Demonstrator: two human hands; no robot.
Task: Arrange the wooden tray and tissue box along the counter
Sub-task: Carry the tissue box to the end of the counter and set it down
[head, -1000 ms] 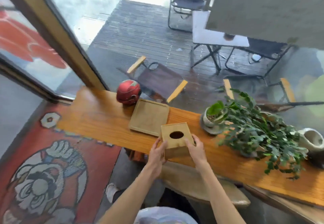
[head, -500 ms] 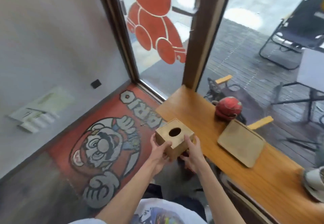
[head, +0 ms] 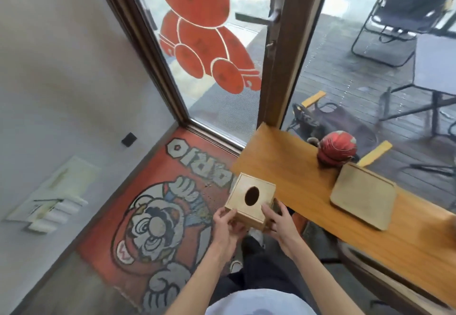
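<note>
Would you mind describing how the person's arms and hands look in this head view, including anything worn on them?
Both forearms are bare from the bottom of the frame up to the wrists; no sleeves reach them. The left hand and right hand wear no gloves, and I see no rings, watch or bracelet. Below, a white garment covers the chest, with dark trousers beneath.

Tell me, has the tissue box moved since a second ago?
Yes. The tissue box went from right of the wooden tray to the counter's left end.
</note>
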